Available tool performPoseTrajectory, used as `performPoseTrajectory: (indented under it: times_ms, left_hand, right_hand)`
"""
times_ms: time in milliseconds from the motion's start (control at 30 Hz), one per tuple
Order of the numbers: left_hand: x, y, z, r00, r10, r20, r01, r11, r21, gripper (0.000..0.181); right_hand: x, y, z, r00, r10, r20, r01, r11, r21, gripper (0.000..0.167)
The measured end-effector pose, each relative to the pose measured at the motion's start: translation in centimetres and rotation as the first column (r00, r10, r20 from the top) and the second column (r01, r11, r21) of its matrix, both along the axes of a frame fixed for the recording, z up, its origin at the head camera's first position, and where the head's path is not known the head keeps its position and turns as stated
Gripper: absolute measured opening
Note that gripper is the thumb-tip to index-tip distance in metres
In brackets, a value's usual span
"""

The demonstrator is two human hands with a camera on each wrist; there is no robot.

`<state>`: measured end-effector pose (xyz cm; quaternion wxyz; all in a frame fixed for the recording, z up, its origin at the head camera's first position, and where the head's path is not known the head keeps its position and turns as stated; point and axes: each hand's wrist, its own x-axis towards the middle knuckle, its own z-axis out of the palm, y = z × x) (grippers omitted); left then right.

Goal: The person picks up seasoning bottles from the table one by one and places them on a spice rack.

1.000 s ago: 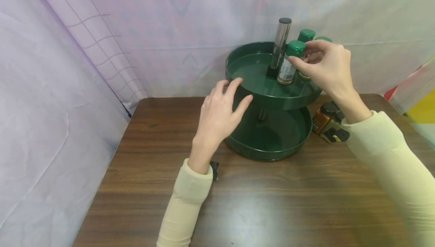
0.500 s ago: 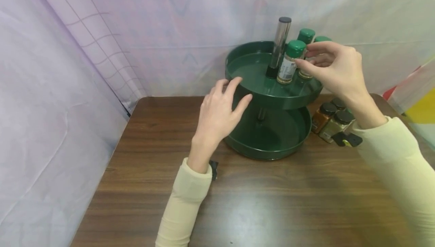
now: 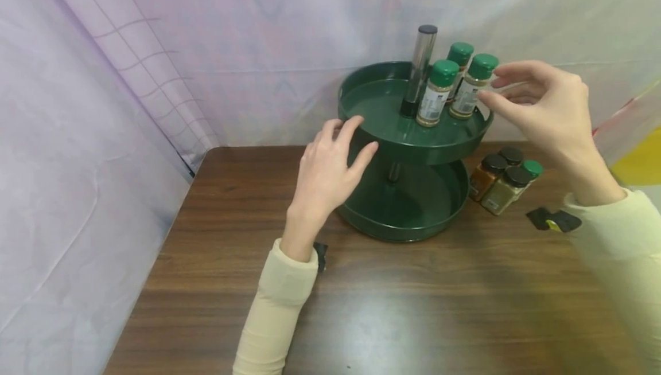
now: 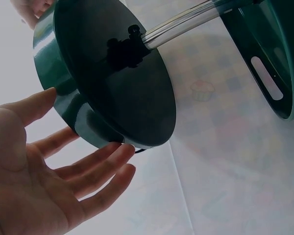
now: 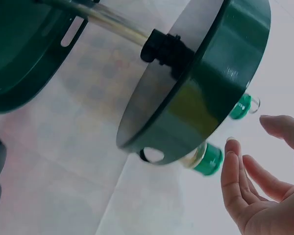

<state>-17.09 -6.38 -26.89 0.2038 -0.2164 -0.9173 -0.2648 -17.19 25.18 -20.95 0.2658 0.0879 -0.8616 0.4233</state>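
Observation:
A green two-tier rotating rack stands on the table, with an upper tray (image 3: 379,122) and a lower tray (image 3: 405,231). Three spice jars with green lids are upright on the upper tray: one in front (image 3: 432,102), one at the right (image 3: 465,98), one behind (image 3: 460,53). My left hand (image 3: 327,171) is at the upper tray's left side, its fingers relaxed, the thumb touching the outer wall (image 4: 49,63) in the left wrist view. Just right of the right-hand jar, my right hand (image 3: 552,105) hangs with fingers bent loosely and nothing between them.
Several more spice jars stand on the brown table (image 3: 248,214) right of the lower tray, among them an orange-brown one (image 3: 483,180) and a pale one (image 3: 500,197). A metal post (image 3: 420,62) rises through the upper tray. Pale cloth (image 3: 258,36) hangs behind.
My right hand has moved right, away from the jars on the upper tray, uncovering the right-hand jar and those on the table. My left hand has stayed at the tray.

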Motion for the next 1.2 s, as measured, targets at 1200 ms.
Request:
performPoseTrajectory:
  times_ms: [1200]
  left_hand:
    - [0.0,0.0,0.0,1.0,0.002,-0.013,-0.002,1.0,0.005,0.055]
  right_hand:
    - [2.3,11.5,-6.7,0.92,-0.359,0.156,0.32,0.92,0.228,0.053]
